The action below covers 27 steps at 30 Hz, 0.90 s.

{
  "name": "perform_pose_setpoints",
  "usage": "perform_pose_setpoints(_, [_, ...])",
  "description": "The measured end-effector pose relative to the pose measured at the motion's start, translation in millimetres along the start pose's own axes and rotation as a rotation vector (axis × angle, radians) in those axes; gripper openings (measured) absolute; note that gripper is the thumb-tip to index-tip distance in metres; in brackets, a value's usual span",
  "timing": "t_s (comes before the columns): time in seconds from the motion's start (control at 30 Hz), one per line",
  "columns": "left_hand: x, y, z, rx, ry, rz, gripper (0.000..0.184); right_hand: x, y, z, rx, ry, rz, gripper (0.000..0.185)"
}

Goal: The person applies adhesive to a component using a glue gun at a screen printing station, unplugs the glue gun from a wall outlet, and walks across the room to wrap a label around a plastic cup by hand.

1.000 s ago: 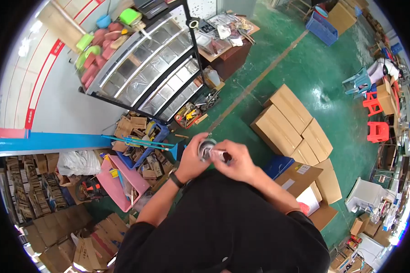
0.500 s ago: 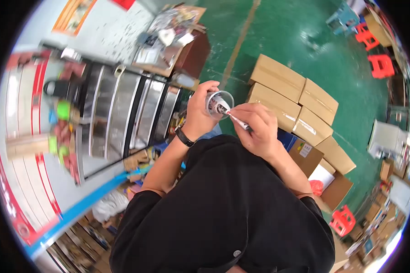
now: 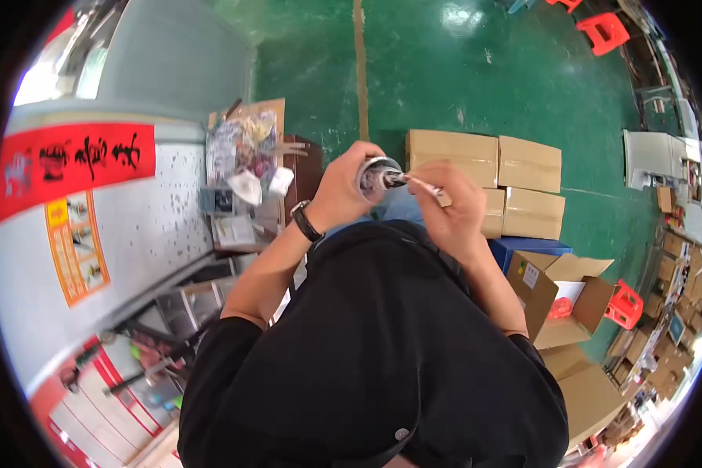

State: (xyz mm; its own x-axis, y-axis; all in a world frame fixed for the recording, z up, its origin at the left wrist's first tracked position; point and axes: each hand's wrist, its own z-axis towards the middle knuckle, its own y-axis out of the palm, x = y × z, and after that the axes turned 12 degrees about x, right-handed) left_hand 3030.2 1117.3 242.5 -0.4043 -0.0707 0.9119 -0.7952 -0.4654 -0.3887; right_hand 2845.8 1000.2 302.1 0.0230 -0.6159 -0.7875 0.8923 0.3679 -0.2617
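My left hand [image 3: 338, 189] is wrapped round a clear plastic cup [image 3: 362, 183], held in front of my chest with its mouth tilted up toward me. Something dark and pale shows inside, too blurred to name. My right hand [image 3: 458, 209] pinches a slim pale stick-like tool [image 3: 423, 186] between thumb and fingers. Its dark end reaches over the cup's rim into the mouth; I cannot tell whether that end is a brush or a spoon. A dark watch [image 3: 307, 225] sits on my left wrist.
Sealed cardboard boxes [image 3: 452, 148] stand ahead on the green floor [image 3: 437, 78]. To the right are a blue box [image 3: 526, 245], an open carton [image 3: 550, 331] and a red stool [image 3: 624, 304]. A cluttered table [image 3: 246, 144] stands at the left, by a wall with a red banner [image 3: 78, 160].
The view has turned, so the boxes, table and wall have shifted. My left hand still holds the cup; the tool in my right hand sits at a different angle at the cup's mouth.
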Motion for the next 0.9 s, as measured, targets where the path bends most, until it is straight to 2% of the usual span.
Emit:
perform_pose_setpoints(0.07, [-8.3,-6.3,60.7,-0.151,-0.073,0.007,0.051,31.8,9.0,33.0,0.108,0.386,0.120,0.015])
perform_pose_setpoints(0.1, [-12.9,-6.4,83.3,-0.153,-0.078,0.006,0.051,43.9,13.7,50.7,0.107,0.391,0.119,0.015])
perform_pose_setpoints(0.23, [-29.3,-1.2,158.6,-0.194,-0.090,-0.097,0.045,94.8,36.1,125.2,0.174,0.658,0.181,0.006])
perform_pose_setpoints(0.43, [-33.4,13.0,256.5,-0.132,-0.151,-0.109,0.047,154.5,54.3,217.6,0.293,0.707,0.225,0.009])
perform_pose_setpoints(0.57, [-33.0,21.8,302.6,-0.015,-0.145,-0.114,0.043,171.6,58.5,256.6,0.328,0.665,0.110,0.011])
perform_pose_setpoints(0.6, [-36.5,22.1,314.4,-0.033,-0.138,-0.122,0.043,174.7,60.1,263.1,0.345,0.666,0.097,0.011])
perform_pose_setpoints(0.73, [-68.9,17.5,354.7,-0.094,-0.120,0.206,0.043,179.3,72.1,270.4,0.521,0.794,0.136,0.009])
perform_pose_setpoints(0.9, [-110.4,-7.7,402.4,-0.284,-0.089,-0.022,0.044,173.8,79.5,293.8,0.765,0.749,0.098,0.010])
